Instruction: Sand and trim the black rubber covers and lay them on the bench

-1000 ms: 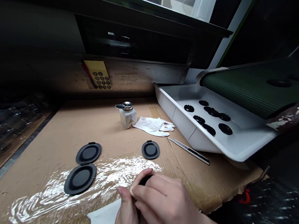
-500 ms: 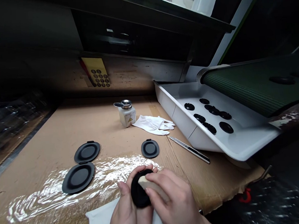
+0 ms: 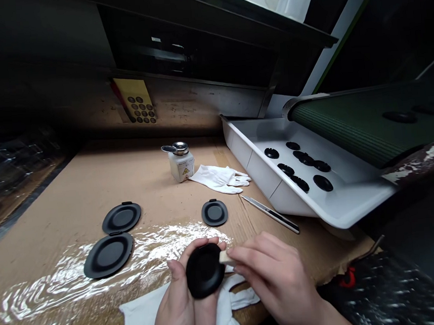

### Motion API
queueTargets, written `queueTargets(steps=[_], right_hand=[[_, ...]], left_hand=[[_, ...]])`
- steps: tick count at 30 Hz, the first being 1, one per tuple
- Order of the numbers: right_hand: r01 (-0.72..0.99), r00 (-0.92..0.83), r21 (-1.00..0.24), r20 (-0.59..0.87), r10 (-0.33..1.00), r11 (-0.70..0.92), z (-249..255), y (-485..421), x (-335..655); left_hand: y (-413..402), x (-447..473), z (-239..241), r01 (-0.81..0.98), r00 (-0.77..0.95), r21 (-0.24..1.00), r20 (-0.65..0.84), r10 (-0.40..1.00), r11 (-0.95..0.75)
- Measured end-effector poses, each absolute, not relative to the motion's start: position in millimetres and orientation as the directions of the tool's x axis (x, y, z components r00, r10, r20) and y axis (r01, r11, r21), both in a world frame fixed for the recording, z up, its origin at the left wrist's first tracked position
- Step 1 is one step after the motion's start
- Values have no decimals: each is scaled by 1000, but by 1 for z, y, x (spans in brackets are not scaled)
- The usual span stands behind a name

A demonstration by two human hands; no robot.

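In my left hand (image 3: 182, 298) lies a round black plastic cap (image 3: 205, 271), its dished face turned up toward me. My right hand (image 3: 274, 272) pinches a small off-white block (image 3: 224, 257), perhaps an eraser or a foam piece, at the right rim of the cap. Below both hands a white glove (image 3: 237, 299) is spread on the table edge. Ahead sits one similar dark cap (image 3: 214, 212), and to the left two more, a farther cap (image 3: 121, 217) and a nearer cap (image 3: 108, 255), touch each other.
A white pump bottle (image 3: 182, 162) stands behind, beside another white glove (image 3: 221, 178). A utility knife (image 3: 270, 213) lies along the white tray (image 3: 252, 172), which holds several black caps. A green conveyor belt (image 3: 348, 128) ends over the tray. Clear film covers the cardboard's front.
My right hand has moved right, drawing the off-white block from the middle of the cap to its right rim. More of the cap's face shows. The whole view has shifted slightly.
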State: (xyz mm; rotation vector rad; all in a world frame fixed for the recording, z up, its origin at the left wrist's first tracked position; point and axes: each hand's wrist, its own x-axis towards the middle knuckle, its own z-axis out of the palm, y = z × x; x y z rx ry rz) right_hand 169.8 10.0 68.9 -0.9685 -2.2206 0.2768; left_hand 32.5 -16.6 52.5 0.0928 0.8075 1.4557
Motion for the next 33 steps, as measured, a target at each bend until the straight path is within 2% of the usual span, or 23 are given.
queueTargets(steps=[6, 12, 16, 21, 24, 26, 28, 31, 33], right_hand=[[602, -519, -203, 636, 571, 772, 51, 2, 150], [638, -358, -211, 770, 528, 740, 39, -11, 127], [634, -412, -191, 737, 536, 749, 43, -6, 139], [624, -580, 17, 680, 449, 781, 56, 9, 156], [581, -651, 94, 650, 393, 808, 65, 20, 155], [552, -669, 64, 629, 396, 831, 68, 28, 157], [551, -623, -60, 633, 459, 832, 66, 36, 164], [612, -438, -285, 654, 616, 738, 57, 46, 181], [684, -350, -318, 647, 677, 657, 48, 50, 192]], left_hand=[[-17, 34, 54, -821, -118, 549, -430, 895, 156], [-18, 32, 47, -803, -114, 568, -442, 890, 180], [-17, 31, 48, -833, -78, 517, -461, 884, 197], [-15, 31, 49, -844, -47, 499, -434, 900, 197], [-15, 30, 47, -861, -17, 466, -430, 903, 206], [-16, 29, 46, -879, -9, 431, -440, 898, 202], [-16, 28, 47, -891, -22, 410, -470, 882, 196], [-15, 27, 53, -882, -63, 426, -529, 846, 201], [-15, 28, 58, -878, -61, 428, -544, 837, 214]])
